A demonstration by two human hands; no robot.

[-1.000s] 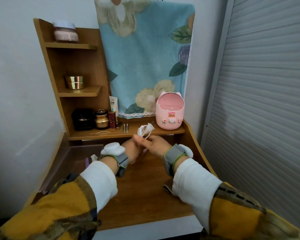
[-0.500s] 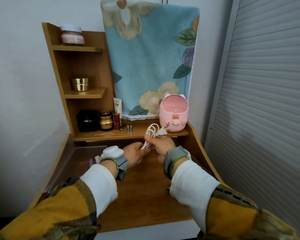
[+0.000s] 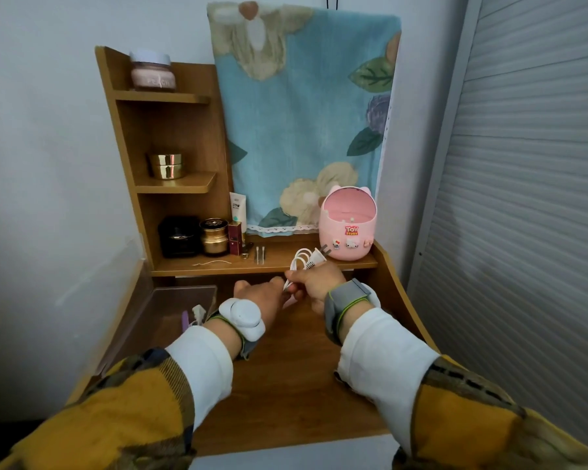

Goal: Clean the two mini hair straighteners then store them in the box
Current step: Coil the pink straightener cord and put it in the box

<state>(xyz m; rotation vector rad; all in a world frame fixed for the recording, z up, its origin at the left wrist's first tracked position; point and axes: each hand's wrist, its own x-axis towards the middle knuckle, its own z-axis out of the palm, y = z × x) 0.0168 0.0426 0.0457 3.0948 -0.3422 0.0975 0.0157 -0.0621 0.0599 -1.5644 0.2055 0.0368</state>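
My right hand [image 3: 316, 281] pinches a coiled white power cord [image 3: 299, 260]. Its plug [image 3: 318, 258] points up and right toward the shelf. My left hand [image 3: 258, 293] is curled just left of it, knuckles toward me. A pink sliver of a mini hair straightener [image 3: 290, 302] shows between the two hands; the rest is hidden. A clear box [image 3: 184, 290] stands at the left of the desk. Inside it lie a purple straightener [image 3: 185, 319] and a white plug [image 3: 198, 312].
A pink Toy Story bin [image 3: 348, 228] stands on the low shelf [image 3: 218, 264] right behind the plug. Jars, a black box [image 3: 179, 236], a tube and cotton swabs [image 3: 259, 254] fill the shelves. A floral cloth hangs behind. The desk's raised side panel [image 3: 394, 283] lies right.
The cord has been gathered into a tighter coil and its plug now sticks out to the right. Both hands stay close together in front of the shelf.
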